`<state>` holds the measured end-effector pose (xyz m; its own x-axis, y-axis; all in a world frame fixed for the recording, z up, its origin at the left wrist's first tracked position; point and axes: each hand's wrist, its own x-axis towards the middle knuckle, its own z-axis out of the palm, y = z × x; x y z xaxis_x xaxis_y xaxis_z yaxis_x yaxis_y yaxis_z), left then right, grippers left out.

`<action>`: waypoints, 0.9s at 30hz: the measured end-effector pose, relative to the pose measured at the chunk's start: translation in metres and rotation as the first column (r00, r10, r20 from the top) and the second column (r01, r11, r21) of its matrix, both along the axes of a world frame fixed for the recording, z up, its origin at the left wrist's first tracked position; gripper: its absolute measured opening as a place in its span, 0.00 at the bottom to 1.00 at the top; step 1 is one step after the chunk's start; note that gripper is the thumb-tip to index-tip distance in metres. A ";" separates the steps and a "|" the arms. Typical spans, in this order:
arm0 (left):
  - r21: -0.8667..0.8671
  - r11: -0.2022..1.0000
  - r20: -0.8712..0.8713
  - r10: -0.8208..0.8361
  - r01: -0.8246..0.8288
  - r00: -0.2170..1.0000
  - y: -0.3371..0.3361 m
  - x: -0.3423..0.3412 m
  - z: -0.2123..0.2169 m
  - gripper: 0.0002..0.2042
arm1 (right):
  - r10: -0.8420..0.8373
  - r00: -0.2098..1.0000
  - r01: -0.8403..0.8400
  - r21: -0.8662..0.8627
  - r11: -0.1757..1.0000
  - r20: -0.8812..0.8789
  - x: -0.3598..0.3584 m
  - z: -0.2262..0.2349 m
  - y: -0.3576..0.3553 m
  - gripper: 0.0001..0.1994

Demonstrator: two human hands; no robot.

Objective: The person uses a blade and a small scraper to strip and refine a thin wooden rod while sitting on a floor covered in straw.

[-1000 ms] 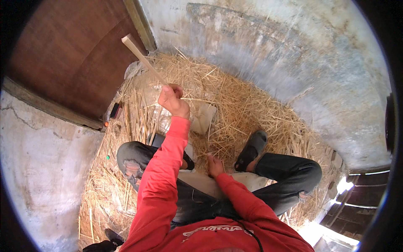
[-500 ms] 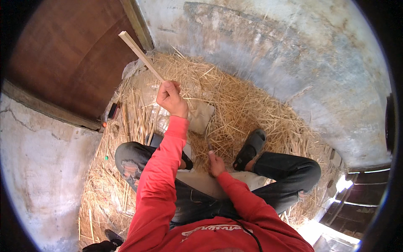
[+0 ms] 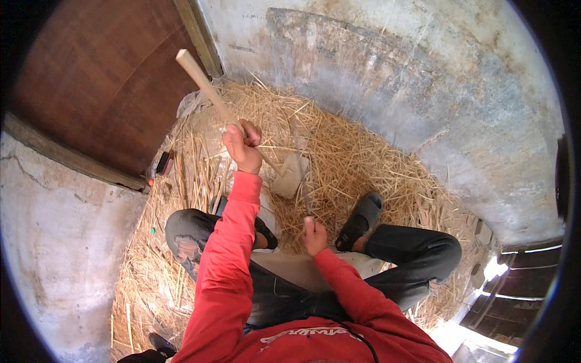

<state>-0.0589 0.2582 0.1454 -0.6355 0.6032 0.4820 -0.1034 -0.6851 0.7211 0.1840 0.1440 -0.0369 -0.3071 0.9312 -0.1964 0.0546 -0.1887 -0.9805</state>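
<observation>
My left hand (image 3: 244, 146) is closed around a pale wooden stick (image 3: 209, 89) held at a slant. Its upper end points far left, and its thin lower end comes out below my fist over a pale block (image 3: 292, 176). Lower and to the right, my right hand (image 3: 315, 235) grips a knife (image 3: 305, 195) with a long, narrow blade. The blade points away from me, beside the block and a little apart from the stick. Its handle is mostly hidden in my fist.
Straw (image 3: 357, 151) covers the floor around my sandalled feet (image 3: 361, 219). Split sticks (image 3: 209, 172) lie left of the block. A stained wall (image 3: 399, 72) rises at the far side, with a brown door panel (image 3: 103, 78) at far left. A small dark-red object (image 3: 163, 163) lies near the door.
The stick has turned in my left hand, showing a rounder side, and its lower end now shows. The knife blade now reaches farther away from me, more upright in the picture.
</observation>
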 end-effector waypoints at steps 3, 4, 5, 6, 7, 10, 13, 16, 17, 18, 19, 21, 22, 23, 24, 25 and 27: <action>0.040 0.955 -0.008 -0.295 0.295 0.955 0.004 -0.012 -0.004 0.31 | 0.104 0.986 -0.021 -0.516 0.857 0.132 0.010 -0.066 0.003 0.25; 0.040 0.943 0.003 -0.330 0.329 0.944 0.004 -0.013 -0.002 0.31 | 0.129 0.977 -0.004 -0.585 0.811 0.172 0.012 -0.071 0.005 0.24; 0.039 0.932 0.008 -0.360 0.359 0.933 0.003 -0.017 0.001 0.31 | 0.118 0.968 0.018 -0.528 0.849 0.222 0.006 -0.063 0.010 0.24; 0.031 0.929 0.005 -0.368 0.368 0.930 0.002 -0.020 0.000 0.32 | 0.107 0.968 0.019 -0.495 0.869 0.226 0.004 -0.045 0.012 0.25; 0.021 0.926 0.011 -0.377 0.377 0.926 0.000 -0.021 -0.001 0.32 | 0.093 0.968 0.025 -0.462 0.887 0.231 0.003 -0.024 0.015 0.25; 0.035 0.928 0.037 -0.371 0.370 0.928 0.002 -0.022 -0.005 0.32 | 0.005 0.999 0.009 -0.381 0.925 0.035 -0.008 0.057 0.019 0.27; 0.021 0.934 0.038 -0.358 0.357 0.933 -0.001 -0.020 -0.005 0.33 | -0.071 0.989 0.046 -0.182 0.982 -0.133 -0.011 0.061 0.004 0.27; -0.028 0.926 0.020 -0.375 0.375 0.927 0.001 -0.020 -0.005 0.34 | 0.008 0.993 0.000 -0.061 0.998 0.118 0.001 -0.012 -0.017 0.30; -0.051 0.922 0.016 -0.384 0.384 0.923 0.002 -0.020 -0.005 0.34 | 0.074 0.964 -0.027 -0.182 0.983 0.256 0.005 -0.042 -0.021 0.31; -0.052 0.926 0.020 -0.375 0.375 0.927 0.002 -0.017 -0.002 0.34 | 0.153 0.912 -0.033 -0.305 0.952 0.380 0.009 -0.065 -0.020 0.33; -0.057 0.931 0.023 -0.361 0.361 0.932 0.000 -0.015 0.000 0.34 | 0.173 0.900 -0.011 -0.376 0.926 0.400 0.012 -0.080 -0.015 0.34; -0.068 0.933 0.006 -0.353 0.353 0.935 0.000 -0.016 0.002 0.34 | 0.169 0.906 0.030 -0.457 0.889 0.389 0.007 -0.081 -0.009 0.35; -0.071 0.932 -0.008 -0.357 0.356 0.934 -0.001 -0.015 0.002 0.34 | 0.138 0.922 0.052 -0.469 0.882 0.362 0.002 -0.081 -0.009 0.35; -0.078 0.936 -0.015 -0.346 0.344 0.938 -0.003 -0.017 -0.001 0.34 | 0.082 0.951 0.058 -0.432 0.900 0.298 -0.002 -0.051 -0.013 0.35; -0.075 0.937 -0.008 -0.344 0.342 0.939 -0.004 -0.020 -0.003 0.34 | 0.027 0.971 0.071 -0.393 0.917 0.238 -0.004 -0.018 -0.014 0.35; -0.068 0.936 0.001 -0.347 0.346 0.938 -0.002 -0.021 -0.003 0.34 | -0.027 0.992 0.066 -0.324 0.944 0.123 -0.008 0.011 -0.013 0.31; -0.043 0.938 0.020 -0.343 0.343 0.939 0.000 -0.019 -0.005 0.34 | -0.112 0.986 0.087 -0.195 0.977 -0.124 -0.014 0.047 -0.018 0.26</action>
<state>-0.0777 0.2577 0.1406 -0.3918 0.8067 0.4424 -0.3352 -0.5729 0.7479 0.1698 0.1258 0.0101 -0.2501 0.9086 -0.3346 -0.1026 -0.3685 -0.9240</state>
